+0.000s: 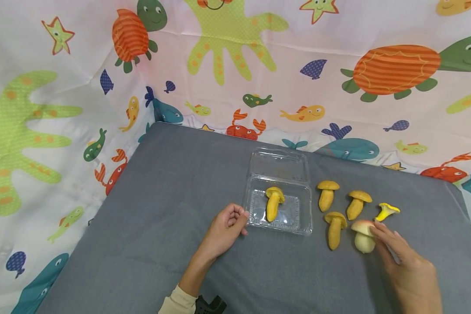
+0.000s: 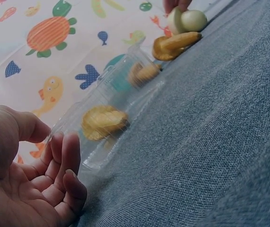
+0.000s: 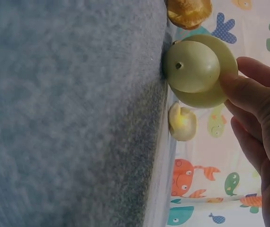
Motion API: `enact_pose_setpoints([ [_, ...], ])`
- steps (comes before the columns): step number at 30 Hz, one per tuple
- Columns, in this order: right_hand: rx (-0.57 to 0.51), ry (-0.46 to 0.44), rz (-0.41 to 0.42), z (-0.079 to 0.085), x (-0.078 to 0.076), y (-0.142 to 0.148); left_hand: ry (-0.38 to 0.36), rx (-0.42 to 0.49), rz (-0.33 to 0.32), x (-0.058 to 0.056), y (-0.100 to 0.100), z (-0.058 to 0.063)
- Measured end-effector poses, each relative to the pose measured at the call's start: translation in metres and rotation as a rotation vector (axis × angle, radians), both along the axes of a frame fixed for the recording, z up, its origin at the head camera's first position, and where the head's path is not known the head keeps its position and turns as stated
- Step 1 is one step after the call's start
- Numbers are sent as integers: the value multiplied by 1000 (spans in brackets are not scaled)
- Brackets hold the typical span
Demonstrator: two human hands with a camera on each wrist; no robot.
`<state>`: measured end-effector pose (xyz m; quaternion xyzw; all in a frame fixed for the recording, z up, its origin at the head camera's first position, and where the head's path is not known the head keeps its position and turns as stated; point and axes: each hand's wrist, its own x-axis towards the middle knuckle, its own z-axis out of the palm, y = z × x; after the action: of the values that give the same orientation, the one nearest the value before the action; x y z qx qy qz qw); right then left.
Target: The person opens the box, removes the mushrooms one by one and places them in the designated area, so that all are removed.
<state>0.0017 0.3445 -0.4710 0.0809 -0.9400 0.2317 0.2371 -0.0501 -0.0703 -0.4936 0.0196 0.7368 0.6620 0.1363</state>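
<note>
My left hand pinches the near-left rim of a clear plastic box between thumb and index finger; the other fingers are loosely curled. The box's lid lies folded back behind it. Inside rests one tan toy mushroom. At the right, my right hand grips the cap of a fat, pale toy mushroom with a reddish top. Its round stem's underside faces the camera in the right wrist view, close to the cloth.
Between box and right hand lie several tan mushrooms. A small yellow trumpet-shaped mushroom sits just behind the pale one. Grey cloth covers the table, and a sea-animal curtain stands along its back and left edges.
</note>
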Motion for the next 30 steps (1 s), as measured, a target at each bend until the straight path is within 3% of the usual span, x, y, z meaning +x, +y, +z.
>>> enact_pose_setpoints([
  [14, 12, -30, 7, 5, 2, 4, -7, -5, 5, 1, 1, 3],
  [23, 16, 0, 76, 4, 1, 11, -6, -4, -7, 0, 0, 2],
  [30, 27, -23, 51, 9, -2, 5, -7, -5, -10, -1, 0, 1],
])
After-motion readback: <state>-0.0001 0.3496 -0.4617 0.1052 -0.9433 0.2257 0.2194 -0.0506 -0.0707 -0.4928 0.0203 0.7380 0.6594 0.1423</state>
